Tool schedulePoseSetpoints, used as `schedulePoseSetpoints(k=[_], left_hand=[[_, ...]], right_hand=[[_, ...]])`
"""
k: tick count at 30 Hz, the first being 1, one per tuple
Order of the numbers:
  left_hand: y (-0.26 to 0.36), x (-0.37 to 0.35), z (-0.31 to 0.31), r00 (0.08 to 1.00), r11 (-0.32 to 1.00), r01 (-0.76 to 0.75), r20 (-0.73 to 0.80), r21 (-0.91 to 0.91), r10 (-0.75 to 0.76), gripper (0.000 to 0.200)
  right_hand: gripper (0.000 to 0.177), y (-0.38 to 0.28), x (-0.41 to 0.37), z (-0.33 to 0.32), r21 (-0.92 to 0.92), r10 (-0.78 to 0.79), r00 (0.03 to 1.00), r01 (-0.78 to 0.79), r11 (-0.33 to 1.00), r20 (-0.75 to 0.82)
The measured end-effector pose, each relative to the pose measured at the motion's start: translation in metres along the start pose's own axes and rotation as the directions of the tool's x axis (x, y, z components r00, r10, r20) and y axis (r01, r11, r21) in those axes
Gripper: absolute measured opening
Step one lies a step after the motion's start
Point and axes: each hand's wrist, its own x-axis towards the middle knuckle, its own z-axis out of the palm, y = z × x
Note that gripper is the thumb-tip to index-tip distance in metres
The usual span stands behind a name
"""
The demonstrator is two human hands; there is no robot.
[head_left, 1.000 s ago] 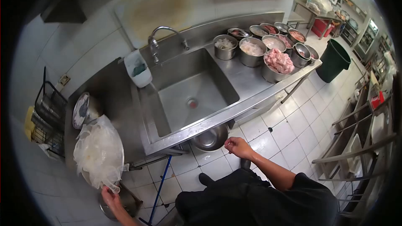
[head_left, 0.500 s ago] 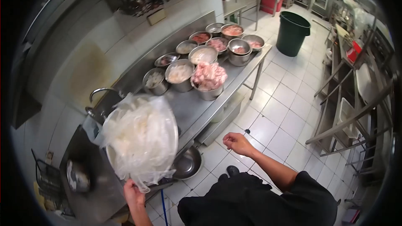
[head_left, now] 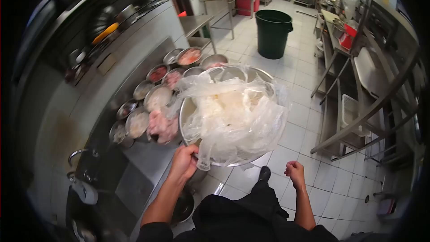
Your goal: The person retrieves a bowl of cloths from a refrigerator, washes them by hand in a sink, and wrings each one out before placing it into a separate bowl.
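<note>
My left hand (head_left: pixel 182 165) is closed on the near-left rim of a large metal bowl (head_left: pixel 187 108). Crumpled clear plastic bags (head_left: pixel 242 118) fill the bowl, some hanging over its edge. The bowl is held out in front of me over the floor and hides part of the counter. My right hand (head_left: pixel 294 173) hangs apart from the bowl, fingers curled in, with nothing visible in it.
Several metal bowls of raw meat stand on the steel counter (head_left: pixel 148 152) at left, beside a sink tap (head_left: pixel 78 153). A dark green bin (head_left: pixel 272 36) stands on the tiled floor ahead. Steel racks (head_left: pixel 354 107) line the right side.
The bowl of plastic bags has moved right, from over the sink to in front of me, carried by my left hand. My view has turned and advanced toward the green bin.
</note>
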Motion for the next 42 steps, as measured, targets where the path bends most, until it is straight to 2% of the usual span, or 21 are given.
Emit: schedulePoseSetpoints(k=[3,6,9,13,16,19,20,21,22,23,24,25,26,27,28,29,30,32,37,39,42], left_hand=[[-0.023,0.088,0.058,0.974,0.989,0.139,0.176,0.048,-0.145,0.011],[-0.042,0.15,0.122,0.98,0.988,0.155,0.125,-0.001,-0.153,0.014],[-0.04,0.196,0.173,0.986,0.992,0.127,0.11,0.008,-0.127,0.016],[-0.037,0.277,0.205,0.991,0.995,0.084,0.104,0.055,-0.089,0.014],[-0.019,0.328,0.242,0.996,0.998,0.04,0.075,0.047,-0.043,0.013],[-0.002,0.391,0.264,0.998,0.999,0.014,0.059,0.05,-0.017,0.013],[0.005,0.415,0.267,0.995,0.998,0.037,0.087,0.055,-0.042,0.013],[0.011,0.439,0.269,0.997,0.997,0.034,0.061,0.073,-0.039,0.01],[0.016,0.461,0.27,0.998,0.994,0.037,0.041,0.098,-0.041,0.008],[0.025,0.49,0.275,0.998,0.99,0.037,0.039,0.134,-0.043,0.005],[0.032,0.519,0.281,0.999,0.994,0.035,0.027,0.108,-0.038,0.003],[0.038,0.548,0.286,0.999,0.996,0.039,0.025,0.08,-0.041,0.005],[0.046,0.579,0.29,0.999,0.997,0.044,0.022,0.055,-0.046,0.007],[0.053,0.607,0.295,0.999,0.998,0.053,0.008,0.034,-0.053,0.01],[0.058,0.631,0.299,0.998,0.998,0.061,0.001,0.02,-0.061,0.012],[0.065,0.655,0.304,0.998,0.998,0.058,-0.011,0.0,-0.058,0.014],[0.074,0.677,0.311,0.999,0.999,0.043,-0.028,-0.028,-0.044,0.015],[0.091,0.719,0.328,0.998,0.999,0.015,-0.054,-0.035,-0.017,0.018],[0.1,0.836,0.331,0.985,0.983,-0.123,-0.136,-0.14,0.104,0.015],[0.11,0.873,0.324,0.969,0.985,-0.146,-0.215,-0.097,0.122,0.018],[0.142,0.896,0.341,0.915,0.96,-0.235,-0.369,-0.151,0.166,0.024]], right_hand=[[0.014,-0.005,0.045,-0.049,0.018,0.067,0.991,-0.065,0.998,-0.116],[0.015,-0.036,0.094,-0.083,0.063,0.116,0.98,-0.107,0.992,-0.162],[0.015,-0.079,0.159,-0.102,0.071,0.048,0.991,-0.04,0.997,-0.122],[0.015,-0.139,0.26,-0.111,0.084,-0.068,0.993,0.076,0.994,-0.1],[0.016,-0.156,0.336,-0.11,0.054,-0.024,0.996,0.029,0.998,-0.089],[0.015,-0.122,0.408,-0.115,-0.107,0.023,0.997,-0.03,0.994,-0.07],[0.014,-0.087,0.436,-0.129,-0.242,0.02,0.999,-0.028,0.97,-0.036],[0.017,-0.068,0.441,-0.132,-0.227,0.103,0.989,-0.126,0.966,-0.111],[0.017,-0.036,0.449,-0.147,-0.37,0.214,0.97,-0.242,0.897,-0.116],[0.014,-0.023,0.442,-0.16,-0.7,0.222,0.975,-0.139,0.7,0.028],[0.013,-0.013,0.435,-0.171,-0.904,0.225,0.959,0.063,0.423,0.172],[0.012,-0.005,0.427,-0.172,-0.941,0.228,0.941,0.182,0.284,0.251],[0.012,-0.002,0.427,-0.171,-0.946,0.245,0.935,0.191,0.263,0.257],[0.011,-0.005,0.428,-0.169,-0.913,0.3,0.946,-0.008,0.408,0.125],[0.01,-0.008,0.435,-0.165,-0.705,0.399,0.914,-0.33,0.628,-0.072],[0.01,-0.013,0.445,-0.157,-0.368,0.495,0.837,-0.547,0.751,-0.234],[0.009,-0.019,0.458,-0.149,-0.201,0.531,0.799,-0.591,0.781,-0.283],[0.009,-0.032,0.495,-0.132,-0.053,0.565,0.768,-0.605,0.794,-0.303],[0.007,-0.067,0.627,-0.12,-0.082,0.566,0.791,-0.596,0.799,-0.231],[0.007,-0.095,0.689,-0.122,-0.122,0.555,0.81,-0.58,0.805,-0.188],[0.007,-0.145,0.795,-0.131,-0.109,0.506,0.843,-0.529,0.842,-0.185]])
